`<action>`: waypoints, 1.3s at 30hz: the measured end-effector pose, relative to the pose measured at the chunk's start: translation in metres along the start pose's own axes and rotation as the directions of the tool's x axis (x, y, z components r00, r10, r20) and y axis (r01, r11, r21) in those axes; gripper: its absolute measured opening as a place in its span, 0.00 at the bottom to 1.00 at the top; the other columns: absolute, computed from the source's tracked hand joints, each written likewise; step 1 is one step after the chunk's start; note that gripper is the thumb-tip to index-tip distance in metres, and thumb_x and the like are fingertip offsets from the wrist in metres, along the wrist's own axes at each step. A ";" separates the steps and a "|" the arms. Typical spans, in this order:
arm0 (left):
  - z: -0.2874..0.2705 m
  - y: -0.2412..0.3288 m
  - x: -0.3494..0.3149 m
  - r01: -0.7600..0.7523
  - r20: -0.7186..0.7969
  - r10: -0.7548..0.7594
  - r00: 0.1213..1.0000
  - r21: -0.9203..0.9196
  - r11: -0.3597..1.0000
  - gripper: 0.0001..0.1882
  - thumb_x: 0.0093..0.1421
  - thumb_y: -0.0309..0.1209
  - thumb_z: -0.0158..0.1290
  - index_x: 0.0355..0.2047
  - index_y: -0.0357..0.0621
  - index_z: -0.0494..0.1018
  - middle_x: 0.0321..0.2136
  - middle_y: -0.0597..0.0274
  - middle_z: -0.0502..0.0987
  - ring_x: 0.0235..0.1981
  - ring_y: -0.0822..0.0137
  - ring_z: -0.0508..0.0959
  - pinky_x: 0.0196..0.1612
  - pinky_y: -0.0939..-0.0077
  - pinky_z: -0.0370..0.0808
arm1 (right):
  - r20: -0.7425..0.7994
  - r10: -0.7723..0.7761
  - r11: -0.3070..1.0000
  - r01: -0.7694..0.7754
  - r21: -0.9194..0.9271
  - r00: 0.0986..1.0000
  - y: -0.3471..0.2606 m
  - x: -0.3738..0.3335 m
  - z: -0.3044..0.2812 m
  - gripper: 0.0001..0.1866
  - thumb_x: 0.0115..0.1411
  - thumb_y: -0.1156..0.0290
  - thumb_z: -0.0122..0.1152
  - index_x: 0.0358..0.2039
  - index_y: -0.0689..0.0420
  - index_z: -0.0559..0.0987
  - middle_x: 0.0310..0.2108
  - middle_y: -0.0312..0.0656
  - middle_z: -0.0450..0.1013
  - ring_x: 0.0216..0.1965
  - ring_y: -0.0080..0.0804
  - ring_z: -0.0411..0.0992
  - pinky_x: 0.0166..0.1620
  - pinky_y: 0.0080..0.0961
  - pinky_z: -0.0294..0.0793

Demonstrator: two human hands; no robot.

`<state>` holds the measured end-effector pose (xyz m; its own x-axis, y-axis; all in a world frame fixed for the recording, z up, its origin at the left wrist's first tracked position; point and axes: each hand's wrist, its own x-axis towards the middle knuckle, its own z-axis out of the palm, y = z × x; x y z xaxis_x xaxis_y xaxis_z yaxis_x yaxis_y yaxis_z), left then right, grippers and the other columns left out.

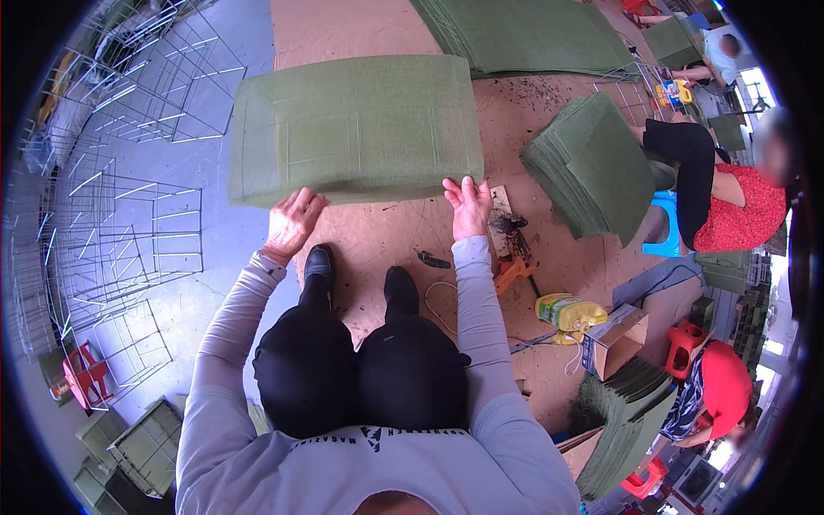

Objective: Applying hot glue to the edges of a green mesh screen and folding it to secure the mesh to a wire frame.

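Observation:
A long box-shaped frame wrapped in green fabric [356, 129] lies across a brown board [386, 240] in front of me. My left hand [292, 223] rests on its near lower edge at the left, fingers spread along the fabric. At the right end of that same near edge, my right hand [468, 206] presses with open fingers. Both hands touch the fabric; I cannot tell if either one grips it. My black shoes [360, 275] stand just below the box.
Bare wire cages [129, 223] are stacked on the grey floor at left. Piles of green fabric [592, 163] lie at right and at the back. A yellow bottle [566, 311], a cardboard box [614, 343], orange pliers [512, 273] and seated people are at right.

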<state>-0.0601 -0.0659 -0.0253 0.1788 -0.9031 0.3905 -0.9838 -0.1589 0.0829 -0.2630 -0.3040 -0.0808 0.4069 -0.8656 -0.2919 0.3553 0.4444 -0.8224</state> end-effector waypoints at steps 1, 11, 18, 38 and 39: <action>0.003 0.009 -0.002 0.147 0.037 -0.144 0.989 -0.125 0.981 0.07 0.50 0.30 0.53 0.29 0.41 0.74 0.22 0.63 0.68 0.21 0.64 0.73 0.24 0.73 0.71 | 0.017 -0.004 1.000 0.004 -0.010 1.000 -0.001 0.003 -0.001 0.06 0.62 0.71 0.51 0.39 0.57 0.69 0.32 0.37 0.72 0.30 0.31 0.77 0.29 0.18 0.76; 0.068 0.072 0.074 0.497 0.720 -0.001 0.694 -0.479 -0.724 0.25 0.62 0.47 0.45 0.46 0.36 0.69 0.44 0.56 0.74 0.36 0.71 0.77 0.41 0.80 0.75 | 0.066 0.012 1.000 -0.011 -0.028 0.998 -0.003 0.000 -0.001 0.07 0.62 0.70 0.51 0.39 0.57 0.69 0.32 0.41 0.73 0.30 0.31 0.77 0.31 0.20 0.77; 0.076 0.090 0.088 0.496 0.737 -0.103 0.668 -0.545 -0.676 0.22 0.63 0.45 0.45 0.44 0.38 0.71 0.44 0.56 0.75 0.37 0.71 0.77 0.41 0.78 0.75 | 0.042 0.038 0.998 -0.036 -0.044 0.998 -0.007 0.000 -0.003 0.07 0.62 0.70 0.52 0.39 0.56 0.69 0.29 0.40 0.74 0.28 0.28 0.76 0.28 0.18 0.75; 0.115 0.097 0.075 0.481 0.542 -0.403 0.738 -0.841 -0.250 0.17 0.61 0.38 0.50 0.38 0.36 0.76 0.33 0.57 0.79 0.33 0.68 0.78 0.40 0.74 0.74 | -0.560 -0.001 1.000 -0.012 -0.020 0.829 0.022 0.005 0.051 0.13 0.67 0.60 0.34 0.41 0.58 0.61 0.31 0.37 0.60 0.29 0.27 0.62 0.32 0.26 0.68; 0.114 0.096 0.074 0.516 0.560 -0.399 0.726 -0.827 -0.222 0.17 0.62 0.38 0.49 0.38 0.35 0.76 0.33 0.57 0.79 0.33 0.68 0.78 0.40 0.73 0.74 | -0.589 0.021 0.999 -0.038 -0.017 0.808 0.019 0.004 0.060 0.16 0.68 0.60 0.31 0.44 0.58 0.61 0.35 0.42 0.63 0.31 0.29 0.64 0.35 0.30 0.68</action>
<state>-0.1426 -0.1936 -0.0933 0.5154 -0.8154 -0.2635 0.3213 -0.1012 0.9416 -0.2039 -0.2853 -0.0681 -0.1594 -0.8261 -0.5405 0.3250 0.4731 -0.8189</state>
